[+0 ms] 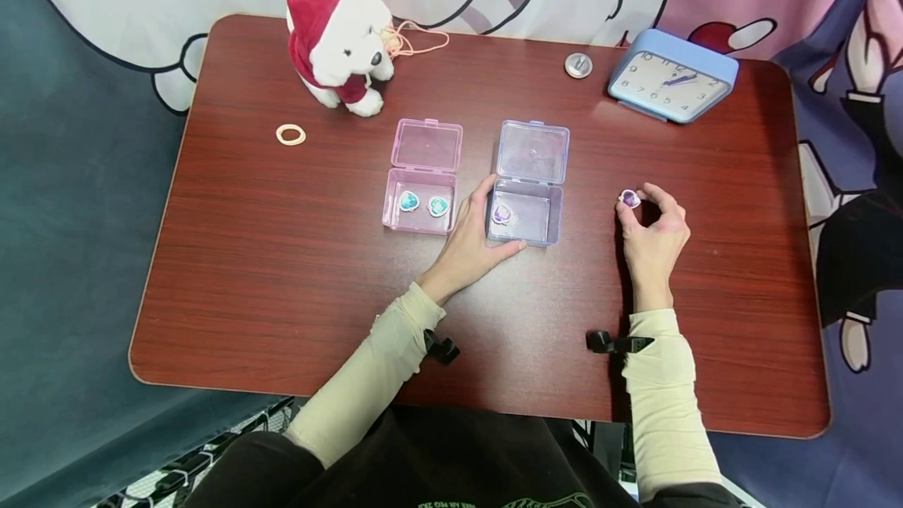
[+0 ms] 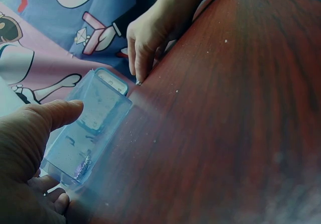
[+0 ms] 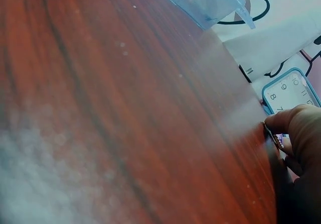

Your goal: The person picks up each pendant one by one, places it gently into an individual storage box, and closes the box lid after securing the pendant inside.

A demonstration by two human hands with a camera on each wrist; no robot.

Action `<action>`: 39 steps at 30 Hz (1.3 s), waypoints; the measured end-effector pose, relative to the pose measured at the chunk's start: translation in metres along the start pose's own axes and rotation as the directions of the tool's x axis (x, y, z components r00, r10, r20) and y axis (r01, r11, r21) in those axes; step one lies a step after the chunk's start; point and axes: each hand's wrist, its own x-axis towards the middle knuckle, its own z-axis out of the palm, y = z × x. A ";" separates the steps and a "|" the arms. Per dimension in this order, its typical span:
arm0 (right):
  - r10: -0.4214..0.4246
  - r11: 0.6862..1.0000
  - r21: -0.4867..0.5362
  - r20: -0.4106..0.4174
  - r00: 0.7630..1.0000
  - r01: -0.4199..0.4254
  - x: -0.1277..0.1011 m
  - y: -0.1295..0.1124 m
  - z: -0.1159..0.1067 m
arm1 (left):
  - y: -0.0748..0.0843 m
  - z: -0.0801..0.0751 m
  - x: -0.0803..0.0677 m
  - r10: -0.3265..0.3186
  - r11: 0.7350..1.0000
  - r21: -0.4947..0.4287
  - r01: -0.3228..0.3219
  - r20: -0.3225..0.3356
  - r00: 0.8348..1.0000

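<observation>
The reddish wooden surface fills most of my view, with a patterned cloth behind it. At its far edge sit a blue clock lying tilted on its back, and a white plush dog in a red hood, both well apart from where I work. Nearer the middle two small clear boxes stand side by side with lids flung back: the pink box holding two teal heart stones, and the blue box holding one purple stone in its left corner. My left hand cups the blue box, thumb along its front edge and fingers up its left wall, I judge to keep the light plastic from sliding. My right hand rests on the surface well to the right of that box, thumb and forefinger pinching a second purple heart gem just above or on the wood; I cannot tell whether it still touches. In the right wrist view the gem is only a sliver at my fingertip, and the left wrist view shows the box blurred, its stone a dim purple smear. Smaller still: a metal knob near the clock and a pale rubber band lying flat at the left.
</observation>
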 end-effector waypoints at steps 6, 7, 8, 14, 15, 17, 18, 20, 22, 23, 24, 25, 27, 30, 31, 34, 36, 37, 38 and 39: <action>-0.010 0.999 0.033 -0.006 1.000 0.010 -0.005 -0.008 0.002 | 0.000 0.000 0.000 -0.001 1.000 -0.005 0.001 0.001 1.000; -0.014 0.999 0.042 -0.007 1.000 0.014 -0.007 -0.011 0.003 | 0.000 0.000 0.000 0.001 1.000 -0.006 -0.001 0.001 1.000; -0.019 0.998 0.054 -0.007 1.000 0.019 -0.008 -0.014 0.003 | -0.001 0.000 0.000 0.003 1.000 -0.006 -0.003 0.000 1.000; -0.040 0.993 0.114 -0.018 0.999 0.042 -0.018 -0.035 0.007 | -0.002 0.000 0.000 0.003 1.000 -0.001 -0.003 -0.002 1.000; -0.043 0.991 0.123 -0.020 0.999 0.045 -0.019 -0.040 0.007 | -0.002 0.000 0.000 0.002 1.000 -0.004 -0.002 -0.003 1.000; -0.057 0.989 0.138 -0.021 0.998 0.059 -0.023 -0.048 0.007 | -0.002 0.001 0.000 0.004 1.000 0.000 -0.004 -0.007 1.000; -0.061 0.986 0.152 -0.021 0.998 0.063 -0.025 -0.053 0.007 | -0.002 0.001 0.000 0.005 1.000 0.003 -0.005 -0.010 1.000; -0.094 0.982 0.163 -0.015 0.995 0.095 -0.029 -0.060 0.008 | -0.002 0.001 0.000 0.014 1.000 0.006 -0.014 -0.014 1.000; -0.131 0.978 0.165 -0.009 0.991 0.131 -0.033 -0.065 0.009 | -0.002 0.001 0.000 0.024 1.000 0.010 -0.024 -0.016 1.000; -0.154 0.975 0.163 -0.002 0.988 0.152 -0.035 -0.067 0.010 | -0.002 0.001 0.001 0.028 1.000 0.009 -0.027 -0.016 0.999; -0.179 0.972 0.158 0.005 0.984 0.176 -0.038 -0.069 0.011 | -0.002 0.001 0.001 0.029 1.000 0.007 -0.029 -0.015 0.999; -0.200 0.968 0.156 0.011 0.980 0.196 -0.040 -0.070 0.012 | -0.003 0.001 0.001 0.031 1.000 0.005 -0.031 -0.015 0.999; -0.227 0.961 0.164 0.017 0.974 0.221 -0.043 -0.075 0.015 | -0.002 0.001 0.000 0.029 1.000 0.002 -0.029 -0.015 0.999; -0.262 0.952 0.172 0.034 0.964 0.252 -0.049 -0.080 0.019 | -0.003 0.002 0.000 0.021 1.000 -0.013 -0.021 -0.017 1.000; -0.264 0.950 0.180 0.038 0.964 0.253 -0.051 -0.081 0.020 | -0.002 0.002 0.000 0.021 1.000 -0.016 -0.021 -0.018 1.000; -0.285 0.945 0.184 0.061 0.957 0.270 -0.055 -0.084 0.023 | -0.003 0.002 0.000 0.023 0.999 -0.023 -0.023 -0.017 1.000; -0.284 0.944 0.197 0.072 0.956 0.266 -0.057 -0.086 0.026 | -0.003 0.001 0.000 0.027 0.999 -0.018 -0.027 -0.015 1.000; -0.290 0.942 0.200 0.082 0.954 0.269 -0.058 -0.086 0.027 | -0.003 0.001 0.000 0.027 0.999 -0.017 -0.027 -0.015 1.000; -0.295 0.941 0.199 0.091 0.951 0.273 -0.059 -0.087 0.028 | -0.003 0.001 0.000 0.025 1.000 -0.017 -0.026 -0.012 1.000; -0.296 0.940 0.206 0.099 0.950 0.271 -0.060 -0.087 0.029 | -0.003 0.001 0.000 0.025 1.000 -0.014 -0.025 -0.011 1.000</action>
